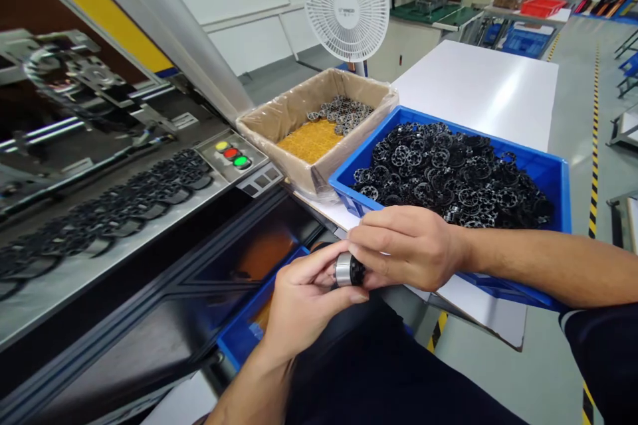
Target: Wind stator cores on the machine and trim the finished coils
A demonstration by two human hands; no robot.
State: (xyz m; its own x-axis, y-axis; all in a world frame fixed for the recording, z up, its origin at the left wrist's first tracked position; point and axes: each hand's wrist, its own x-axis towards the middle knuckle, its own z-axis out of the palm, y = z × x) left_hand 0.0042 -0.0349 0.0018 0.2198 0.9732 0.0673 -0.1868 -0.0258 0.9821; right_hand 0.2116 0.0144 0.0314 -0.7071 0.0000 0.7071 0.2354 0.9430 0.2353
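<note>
A short stack of round parts (343,270), with a silver band and black toothed-looking edges, sits between my two hands. My left hand (302,295) is closed around it, thumb below and fingers above. From the right, my right hand (411,246) has its fingertips closed on the black end of the same stack, partly hiding it. Just beyond my right hand stands a blue bin (563,192) heaped with black, spoked wheel-shaped parts (448,172). Left of that bin is a plastic-lined cardboard box (279,156) with grey wheel-shaped parts (343,111) over a yellow-orange layer.
At left, a machine's metal ledge (114,259) carries rows of black round parts (149,196). Yellow, red and green buttons (232,154) sit at its corner. A white fan (347,6) stands behind the box. Another blue bin (239,339) is low beside my left forearm.
</note>
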